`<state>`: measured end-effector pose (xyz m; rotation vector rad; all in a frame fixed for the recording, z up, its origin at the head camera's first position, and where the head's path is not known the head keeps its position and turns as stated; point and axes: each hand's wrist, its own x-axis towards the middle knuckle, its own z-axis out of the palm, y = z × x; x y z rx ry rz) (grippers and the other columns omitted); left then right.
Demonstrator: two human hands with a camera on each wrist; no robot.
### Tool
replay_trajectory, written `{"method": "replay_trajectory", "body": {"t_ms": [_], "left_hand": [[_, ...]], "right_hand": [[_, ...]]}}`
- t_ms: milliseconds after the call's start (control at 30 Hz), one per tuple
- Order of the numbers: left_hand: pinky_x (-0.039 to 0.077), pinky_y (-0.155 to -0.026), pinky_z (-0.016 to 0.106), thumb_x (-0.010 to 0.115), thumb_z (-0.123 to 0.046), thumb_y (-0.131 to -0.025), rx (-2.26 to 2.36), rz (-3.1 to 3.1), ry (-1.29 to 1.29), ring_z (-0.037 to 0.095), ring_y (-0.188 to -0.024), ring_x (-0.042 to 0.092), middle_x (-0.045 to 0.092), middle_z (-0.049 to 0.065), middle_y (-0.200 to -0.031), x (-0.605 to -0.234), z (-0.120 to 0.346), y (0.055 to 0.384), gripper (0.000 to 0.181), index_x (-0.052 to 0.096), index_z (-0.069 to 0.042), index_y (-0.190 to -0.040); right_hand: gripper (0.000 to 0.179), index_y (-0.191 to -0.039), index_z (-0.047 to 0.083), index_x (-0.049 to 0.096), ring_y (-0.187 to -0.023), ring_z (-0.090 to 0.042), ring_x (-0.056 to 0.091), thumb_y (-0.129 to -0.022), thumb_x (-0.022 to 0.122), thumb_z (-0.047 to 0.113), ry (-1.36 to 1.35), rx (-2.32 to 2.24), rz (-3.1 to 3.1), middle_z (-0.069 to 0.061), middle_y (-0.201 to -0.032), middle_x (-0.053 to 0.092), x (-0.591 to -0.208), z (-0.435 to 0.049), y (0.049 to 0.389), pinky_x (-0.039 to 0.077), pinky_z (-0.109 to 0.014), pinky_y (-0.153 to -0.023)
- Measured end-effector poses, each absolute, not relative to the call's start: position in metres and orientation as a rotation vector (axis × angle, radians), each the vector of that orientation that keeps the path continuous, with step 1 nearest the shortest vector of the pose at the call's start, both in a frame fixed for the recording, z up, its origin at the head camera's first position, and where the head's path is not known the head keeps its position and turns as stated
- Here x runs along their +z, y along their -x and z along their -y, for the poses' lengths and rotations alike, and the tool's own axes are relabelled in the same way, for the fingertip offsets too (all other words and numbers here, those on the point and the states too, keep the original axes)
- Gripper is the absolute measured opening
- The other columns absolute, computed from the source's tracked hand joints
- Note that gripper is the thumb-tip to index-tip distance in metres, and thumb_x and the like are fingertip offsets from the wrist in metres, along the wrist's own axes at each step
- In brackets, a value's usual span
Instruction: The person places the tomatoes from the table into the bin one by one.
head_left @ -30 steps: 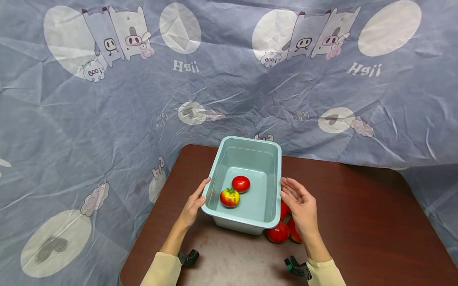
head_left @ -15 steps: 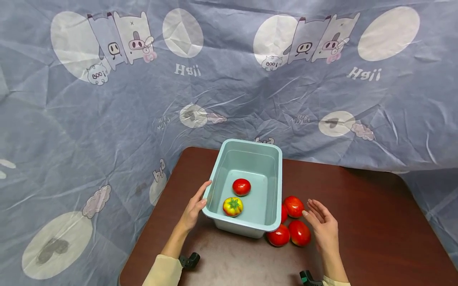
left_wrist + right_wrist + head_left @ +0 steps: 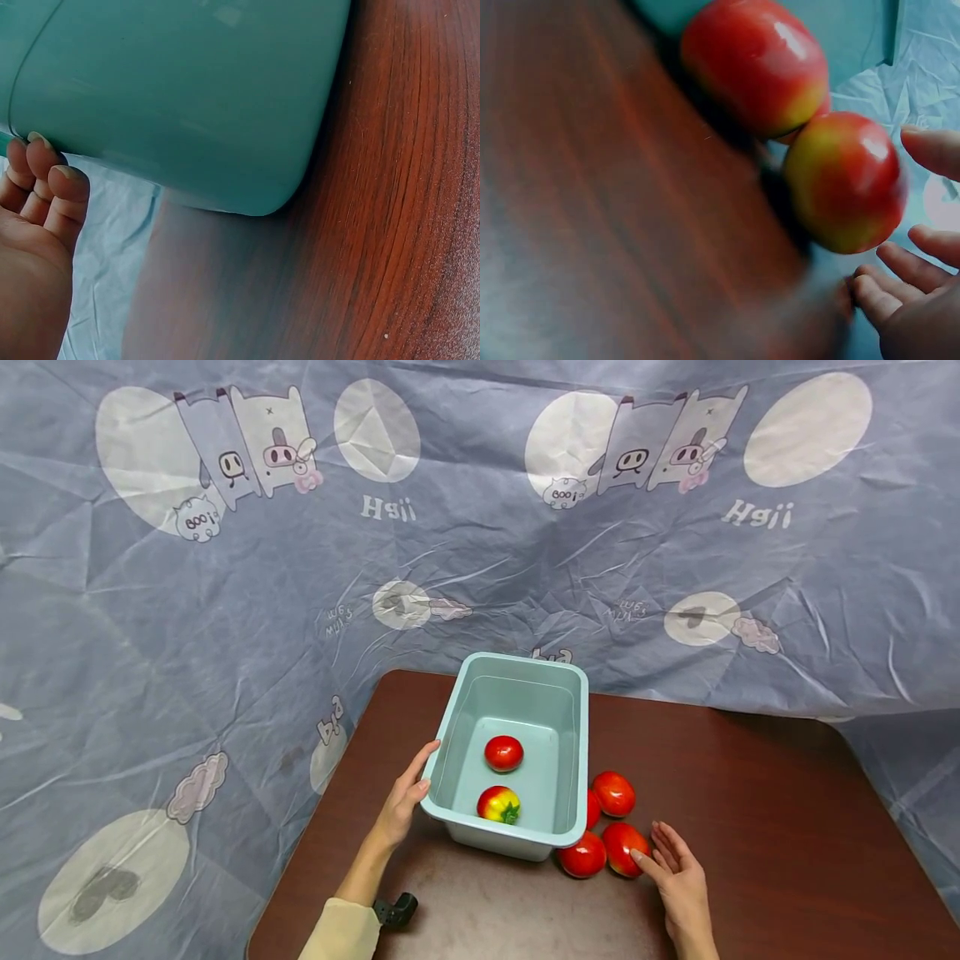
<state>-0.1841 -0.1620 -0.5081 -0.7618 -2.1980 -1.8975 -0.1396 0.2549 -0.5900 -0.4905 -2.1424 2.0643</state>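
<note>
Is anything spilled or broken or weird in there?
Nothing looks spilled or broken. One odd thing: the yellow-red fruit in the bin is tipped, with its green top facing the near side. The other fruit in there looks all red, with no green showing.

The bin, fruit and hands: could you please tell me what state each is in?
Bin: uncovered, holding two fruits.
Inner red fruit: resting inside bin.
Yellow-red fruit: inside bin, tipped sideways.
Four other red fruits: clustered on table, one partly hidden.
Left hand: gripping bin rim.
Right hand: beside nearest red fruit, gripping nothing.
</note>
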Motion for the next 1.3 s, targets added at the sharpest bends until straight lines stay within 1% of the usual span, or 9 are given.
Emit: {"method": "replay_trajectory", "body": {"t_ms": [133,367,433,533,700,833,1033,1167,1300], "left_hand": [[0.029,-0.101,0.020,0.032,-0.005,-0.086,-1.886,2.195,0.759,0.042,-0.128,0.032,0.030,0.025,-0.145,-0.507,0.161,0.183,0.057,0.026,0.004,-0.142],[0.028,-0.101,0.021,0.032,-0.006,-0.086,-1.899,2.181,0.748,0.041,-0.129,0.031,0.029,0.024,-0.146,-0.507,0.162,0.181,0.057,0.026,0.003,-0.142],[0.028,-0.101,0.020,0.032,-0.006,-0.086,-1.907,2.174,0.743,0.039,-0.130,0.030,0.029,0.023,-0.146,-0.507,0.163,0.181,0.058,0.026,0.002,-0.143],[0.024,-0.103,0.019,0.032,-0.006,-0.086,-1.912,2.170,0.730,0.034,-0.134,0.027,0.029,0.022,-0.147,-0.508,0.163,0.180,0.057,0.027,0.002,-0.143],[0.022,-0.104,0.019,0.032,-0.005,-0.087,-1.918,2.166,0.722,0.028,-0.136,0.025,0.028,0.022,-0.147,-0.509,0.163,0.180,0.056,0.027,0.003,-0.142],[0.022,-0.104,0.018,0.031,-0.005,-0.087,-1.917,2.161,0.723,0.028,-0.135,0.025,0.028,0.022,-0.147,-0.509,0.162,0.181,0.056,0.027,0.003,-0.142],[0.022,-0.104,0.018,0.031,-0.005,-0.087,-1.913,2.154,0.731,0.030,-0.136,0.025,0.028,0.023,-0.147,-0.511,0.161,0.182,0.056,0.026,0.004,-0.142],[0.022,-0.104,0.018,0.031,-0.005,-0.087,-1.926,2.150,0.737,0.030,-0.136,0.024,0.027,0.023,-0.147,-0.512,0.160,0.182,0.056,0.026,0.003,-0.142],[0.023,-0.103,0.018,0.031,-0.005,-0.087,-1.941,2.143,0.733,0.030,-0.135,0.024,0.027,0.023,-0.147,-0.513,0.159,0.183,0.057,0.026,0.003,-0.142]], "right_hand": [[0.080,-0.141,0.009,0.035,-0.129,-0.016,0.038,-0.073,0.076,0.013,0.565,2.068,2.158,-0.011,-0.143,0.038,-0.594,-0.254,0.138,0.035,-0.010,-0.096],[0.082,-0.141,0.005,0.032,-0.130,-0.013,0.039,-0.071,0.075,0.001,0.501,2.158,2.088,-0.014,-0.143,0.036,-0.600,-0.248,0.133,0.035,-0.008,-0.094],[0.084,-0.142,0.006,0.031,-0.131,-0.014,0.037,-0.071,0.075,0.003,0.491,2.149,2.123,-0.014,-0.144,0.035,-0.600,-0.246,0.132,0.034,-0.009,-0.096],[0.088,-0.143,0.009,0.031,-0.132,-0.013,0.035,-0.068,0.078,0.005,0.486,2.122,2.189,-0.013,-0.146,0.033,-0.601,-0.243,0.131,0.033,-0.007,-0.096],[0.086,-0.141,0.008,0.033,-0.120,0.002,0.044,-0.068,0.077,0.001,0.449,2.142,2.176,-0.017,-0.144,0.034,-0.605,-0.240,0.130,0.038,-0.005,-0.087],[0.081,-0.139,0.007,0.037,-0.106,0.011,0.050,-0.068,0.076,0.001,0.454,2.177,2.121,-0.010,-0.139,0.041,-0.608,-0.238,0.129,0.042,-0.008,-0.084],[0.073,-0.135,0.003,0.043,-0.100,0.006,0.057,-0.069,0.075,-0.001,0.484,2.184,2.059,0.007,-0.123,0.054,-0.606,-0.239,0.129,0.046,-0.011,-0.081],[0.070,-0.133,0.000,0.044,-0.097,0.004,0.059,-0.070,0.074,-0.004,0.467,2.188,2.012,0.010,-0.116,0.056,-0.596,-0.240,0.128,0.047,-0.012,-0.079],[0.070,-0.133,-0.002,0.043,-0.098,0.001,0.060,-0.071,0.073,-0.003,0.387,2.180,1.974,0.009,-0.117,0.057,-0.591,-0.243,0.132,0.047,-0.013,-0.079]]}}
